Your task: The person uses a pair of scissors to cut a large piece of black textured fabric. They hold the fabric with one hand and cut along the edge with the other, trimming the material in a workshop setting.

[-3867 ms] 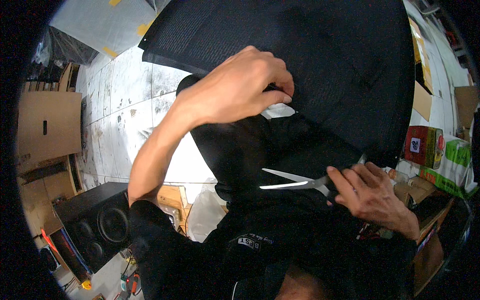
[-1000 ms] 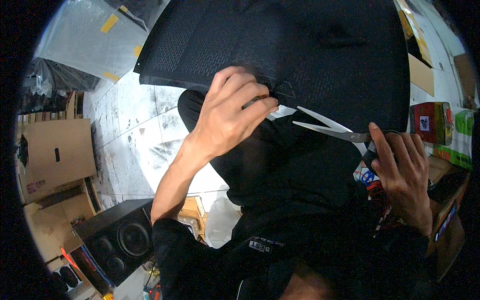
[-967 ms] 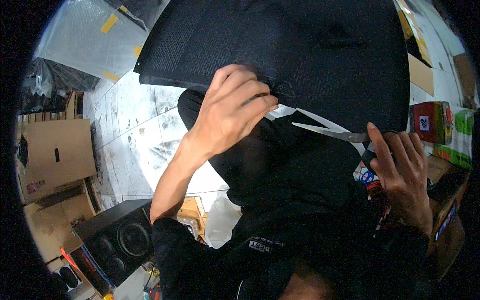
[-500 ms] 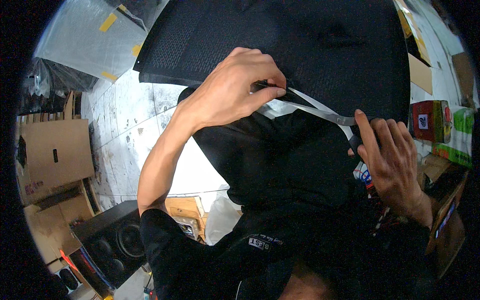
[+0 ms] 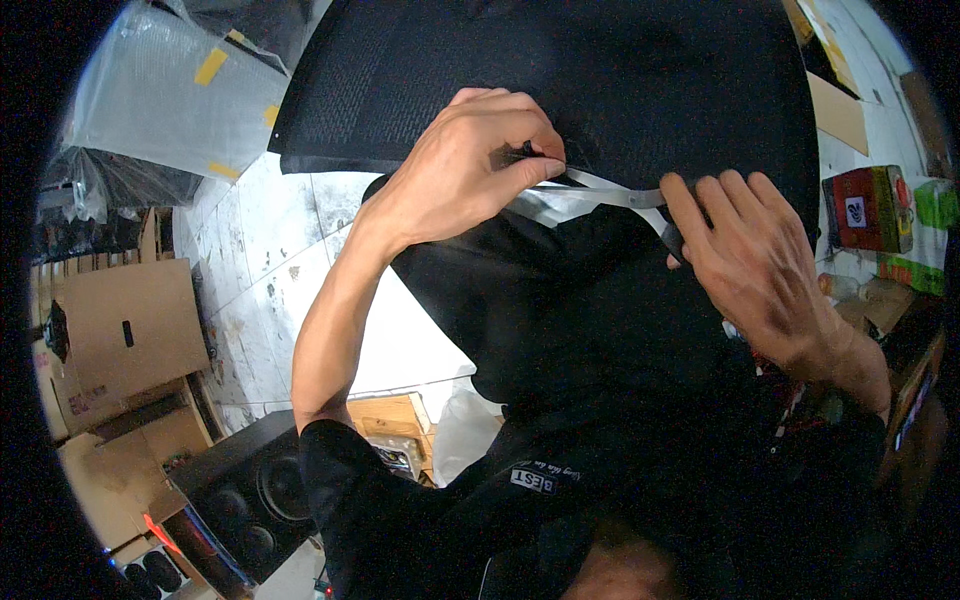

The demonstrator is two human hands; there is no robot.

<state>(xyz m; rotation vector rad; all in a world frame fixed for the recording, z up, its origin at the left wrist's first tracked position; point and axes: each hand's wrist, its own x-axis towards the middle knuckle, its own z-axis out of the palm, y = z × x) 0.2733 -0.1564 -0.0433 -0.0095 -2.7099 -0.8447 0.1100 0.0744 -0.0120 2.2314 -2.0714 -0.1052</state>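
Note:
My right hand is wrapped round the dark handles of a pair of scissors. Their silver blades are parted and point left. My left hand pinches the near edge of a large black perforated sheet between thumb and fingers. The blade tips reach up to the left thumb, where the fingers partly hide them. Whether the blades touch the sheet there, I cannot tell. The sheet spreads out in front of me, above my black-clad lap.
At the left are cardboard boxes, a black speaker and plastic-wrapped goods with yellow tape. White floor tiles show between. A red box and green packages stand at the right.
My right hand has moved left and slightly up, bringing the scissors closer to the left hand. The blades are less widely parted. The left hand keeps its pinch and has shifted only slightly.

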